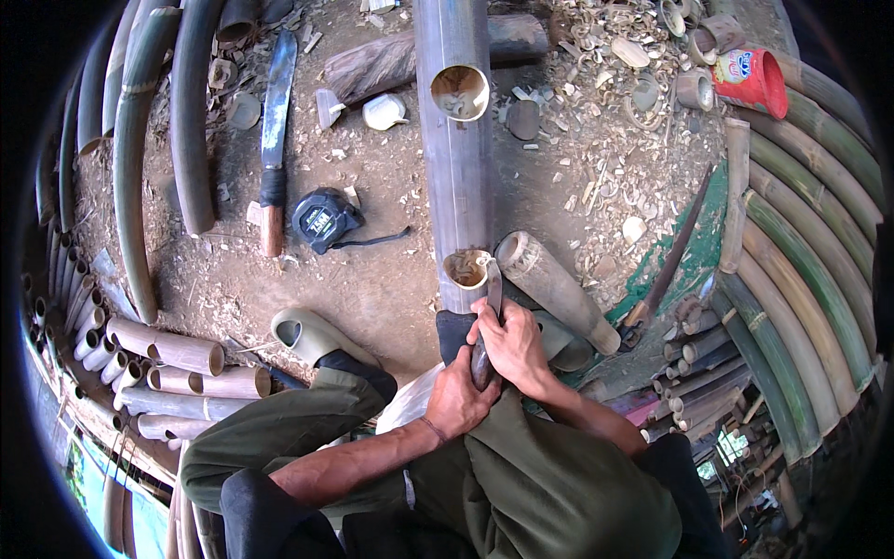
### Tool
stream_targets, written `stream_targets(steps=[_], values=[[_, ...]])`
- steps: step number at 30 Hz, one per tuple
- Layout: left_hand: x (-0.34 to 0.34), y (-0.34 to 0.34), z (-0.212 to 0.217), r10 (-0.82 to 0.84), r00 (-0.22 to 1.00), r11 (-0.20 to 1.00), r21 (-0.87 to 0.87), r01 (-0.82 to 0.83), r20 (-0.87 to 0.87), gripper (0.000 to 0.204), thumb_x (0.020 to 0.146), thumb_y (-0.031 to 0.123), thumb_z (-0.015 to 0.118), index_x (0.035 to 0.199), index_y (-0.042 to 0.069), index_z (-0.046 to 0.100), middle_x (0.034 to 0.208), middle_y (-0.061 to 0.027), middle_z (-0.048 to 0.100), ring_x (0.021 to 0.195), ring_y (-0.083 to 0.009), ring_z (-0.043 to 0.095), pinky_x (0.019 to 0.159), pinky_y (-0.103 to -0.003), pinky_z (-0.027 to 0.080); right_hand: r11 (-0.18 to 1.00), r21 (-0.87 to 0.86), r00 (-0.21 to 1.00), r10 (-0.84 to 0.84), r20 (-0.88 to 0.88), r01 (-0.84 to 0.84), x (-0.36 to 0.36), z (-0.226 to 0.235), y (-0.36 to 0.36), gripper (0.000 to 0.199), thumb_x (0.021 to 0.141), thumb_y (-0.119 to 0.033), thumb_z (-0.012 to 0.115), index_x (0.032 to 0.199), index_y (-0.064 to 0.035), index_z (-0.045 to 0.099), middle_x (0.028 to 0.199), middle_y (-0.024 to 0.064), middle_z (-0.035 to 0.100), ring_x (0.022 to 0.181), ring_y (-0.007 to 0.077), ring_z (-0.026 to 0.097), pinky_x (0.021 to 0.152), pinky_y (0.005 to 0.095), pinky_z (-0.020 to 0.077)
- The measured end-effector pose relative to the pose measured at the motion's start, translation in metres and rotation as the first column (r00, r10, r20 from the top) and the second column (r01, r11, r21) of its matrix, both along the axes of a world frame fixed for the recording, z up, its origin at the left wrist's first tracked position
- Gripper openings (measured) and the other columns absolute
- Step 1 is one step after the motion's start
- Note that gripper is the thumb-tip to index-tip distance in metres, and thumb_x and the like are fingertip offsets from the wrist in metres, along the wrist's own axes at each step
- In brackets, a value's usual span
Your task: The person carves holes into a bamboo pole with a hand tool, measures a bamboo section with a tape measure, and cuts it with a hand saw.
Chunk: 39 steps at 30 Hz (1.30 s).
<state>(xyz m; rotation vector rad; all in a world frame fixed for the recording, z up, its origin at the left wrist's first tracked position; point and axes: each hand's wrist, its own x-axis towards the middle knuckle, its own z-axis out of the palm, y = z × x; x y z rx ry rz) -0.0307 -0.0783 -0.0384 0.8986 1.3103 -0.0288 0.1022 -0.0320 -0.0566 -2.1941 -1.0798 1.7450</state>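
Left hand (456, 401) closed low on knife (494, 287), right hand (510, 343) closed higher; blade tip at near hole (463, 270) of bamboo pole (458, 186), mid-scene. Hole-trimming apparently underway; next stroke likely needs steady pressure.

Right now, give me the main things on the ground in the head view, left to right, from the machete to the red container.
Machete → dark tape measure → long bamboo pole with two cut openings → short bamboo tube → handsaw → red container.
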Motion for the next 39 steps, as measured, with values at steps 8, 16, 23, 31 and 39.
stream_targets(steps=[8,16,23,31,39], values=[[-0.073,0.106,0.044,-0.660,0.408,0.238,0.340,0.910,-0.631,0.019,0.083,0.015,0.060,0.101,0.011,0.055,0.083,-0.0056,0.061,0.073,-0.0219,0.068,0.060,-0.037,0.054,0.558,-0.756,0.011,-0.807,-0.590,0.341,-0.021,-0.024,-0.029,0.026,0.102,-0.025,0.049,0.120,-0.0079,0.057,0.108,0.0076,0.067,0.090,0.0219,0.067,0.077,0.0402,0.0552],[-0.096,0.119,0.019,-0.822,0.499,0.410,0.322,0.853,-0.274,0.043,0.075,0.021,0.070,0.110,0.007,0.050,0.089,-0.0129,0.065,0.079,-0.0339,0.068,0.067,-0.044,0.054,0.676,-0.665,0.307,-0.737,-0.602,0.318,-0.010,-0.010,-0.013,0.027,0.100,-0.024,0.054,0.120,-0.0066,0.057,0.101,0.0066,0.065,0.068,0.0188,0.066,0.064,0.0318,0.0549],[-0.078,0.039,0.006,-0.574,0.740,0.490,0.576,0.654,-0.351,0.038,0.075,0.010,0.062,0.112,0.007,0.052,0.086,-0.0102,0.058,0.076,-0.0283,0.065,0.066,-0.040,0.053,0.849,-0.409,0.613,-0.525,-0.591,0.334,0.010,0.017,-0.031,0.024,0.099,-0.021,0.056,0.117,-0.0054,0.057,0.100,0.0067,0.063,0.062,0.0160,0.063,0.059,0.0296,0.0537],[-0.090,0.112,0.030,-0.775,0.599,0.541,0.280,0.793,-0.199,0.033,0.077,0.013,0.064,0.106,0.005,0.051,0.087,-0.0167,0.065,0.078,-0.0360,0.068,0.071,-0.046,0.054,0.630,-0.698,0.290,-0.776,-0.560,0.339,-0.012,-0.005,-0.015,0.026,0.098,-0.023,0.056,0.117,-0.0060,0.058,0.106,0.0084,0.066,0.066,0.0181,0.063,0.067,0.0311,0.0543],[-0.040,0.023,-0.002,-0.343,0.939,0.939,0.033,0.343,0.027,0.053,0.076,0.017,0.070,0.118,0.001,0.041,0.088,-0.0309,0.065,0.085,-0.0492,0.063,0.076,-0.056,0.051,0.980,-0.165,0.954,-0.150,-0.258,0.109,0.002,-0.013,-0.017,0.025,0.098,-0.024,0.052,0.107,-0.0016,0.061,0.072,0.0060,0.065,0.062,0.0187,0.063,0.055,0.0315,0.0505]])
